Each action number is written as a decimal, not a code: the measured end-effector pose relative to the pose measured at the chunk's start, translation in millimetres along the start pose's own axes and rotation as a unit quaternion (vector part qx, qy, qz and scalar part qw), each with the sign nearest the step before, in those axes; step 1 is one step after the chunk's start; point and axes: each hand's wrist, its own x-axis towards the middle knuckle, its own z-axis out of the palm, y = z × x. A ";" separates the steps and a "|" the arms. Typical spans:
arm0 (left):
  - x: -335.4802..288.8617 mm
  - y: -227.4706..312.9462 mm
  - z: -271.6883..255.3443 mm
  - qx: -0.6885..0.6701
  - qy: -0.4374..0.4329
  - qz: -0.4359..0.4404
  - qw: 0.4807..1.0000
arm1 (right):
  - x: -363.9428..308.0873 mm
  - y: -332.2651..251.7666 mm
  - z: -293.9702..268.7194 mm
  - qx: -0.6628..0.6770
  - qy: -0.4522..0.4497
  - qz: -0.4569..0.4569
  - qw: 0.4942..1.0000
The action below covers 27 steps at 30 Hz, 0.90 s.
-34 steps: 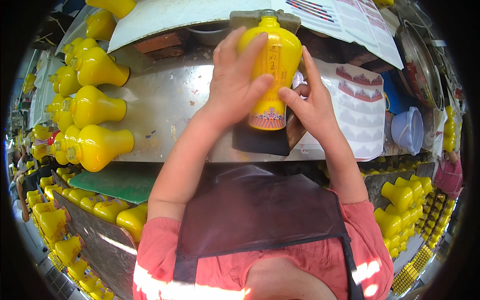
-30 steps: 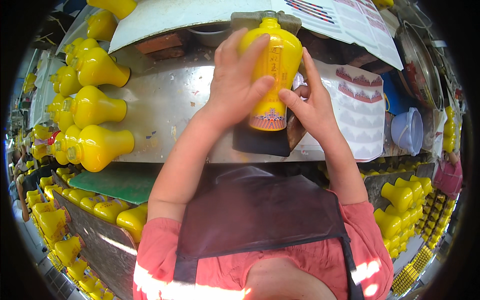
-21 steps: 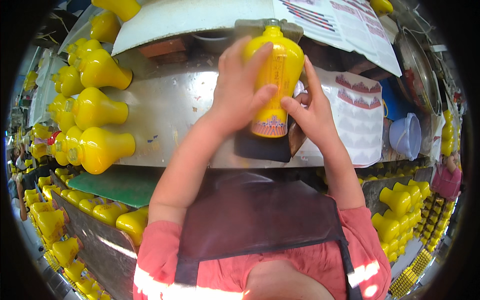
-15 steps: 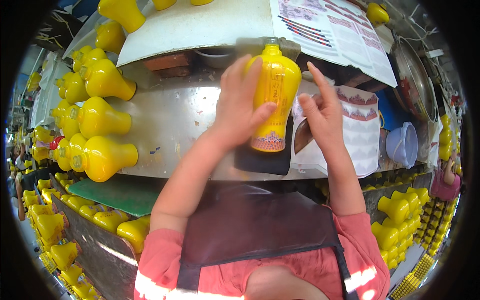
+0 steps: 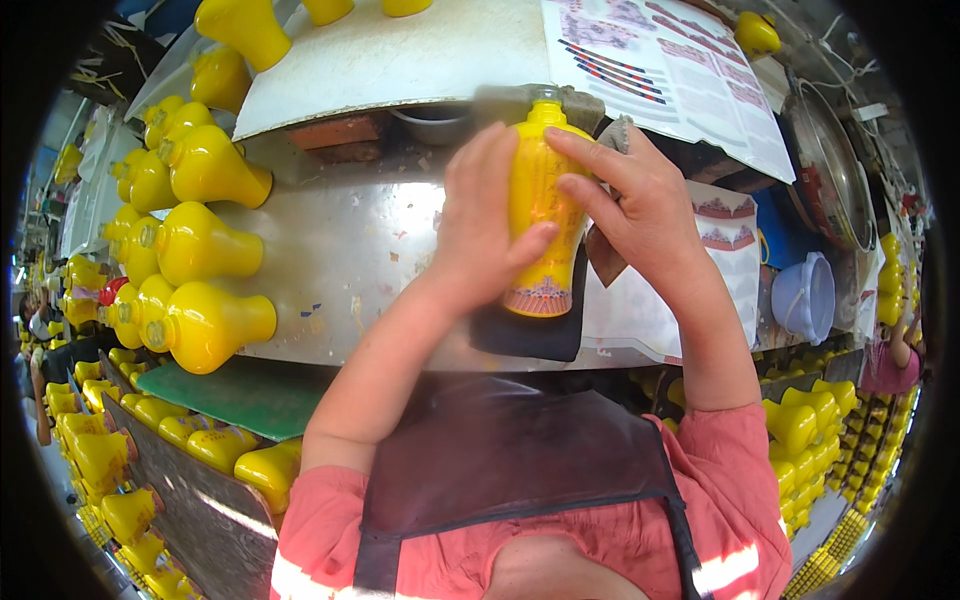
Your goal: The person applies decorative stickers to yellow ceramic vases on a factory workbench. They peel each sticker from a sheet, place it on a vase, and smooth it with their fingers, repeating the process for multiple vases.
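A yellow glazed bottle (image 5: 541, 215) with a patterned band near its base stands upright on a dark pad (image 5: 530, 335) on the metal worktop (image 5: 340, 250). My left hand (image 5: 484, 228) wraps around its left side, thumb across the front. My right hand (image 5: 638, 205) presses flat on its right side and shoulder, over a sheet of decal labels (image 5: 735, 262). The bottle's neck meets a grey fixture (image 5: 572, 98) above it.
Several identical yellow bottles (image 5: 205, 322) lie on their sides along the left of the worktop, more fill crates (image 5: 95, 450) below left and at right (image 5: 800, 430). A printed sheet (image 5: 660, 65) lies on a white board. A pale blue cup (image 5: 805, 298) sits right.
My right hand has slid up from the bottle's lower right side to its shoulder, fingers now spread flat. The left hand keeps its hold. The view has shifted slightly downward.
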 end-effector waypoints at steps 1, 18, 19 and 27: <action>0.4 0.2 0.1 0.004 0.000 0.001 1.000 | 2.5 0.5 -1.4 0.003 0.001 -0.006 1.000; -16.8 5.9 -3.1 -0.086 0.034 -0.107 0.990 | -8.2 -4.0 -9.7 -0.120 0.197 -0.277 0.933; -22.4 8.3 -4.6 -0.125 0.028 -0.145 0.981 | -18.4 -7.6 -5.9 -0.117 0.179 -0.328 0.920; -46.6 14.6 3.1 -0.243 -0.001 -0.227 0.943 | -78.0 -18.8 -6.0 0.131 0.027 0.010 0.991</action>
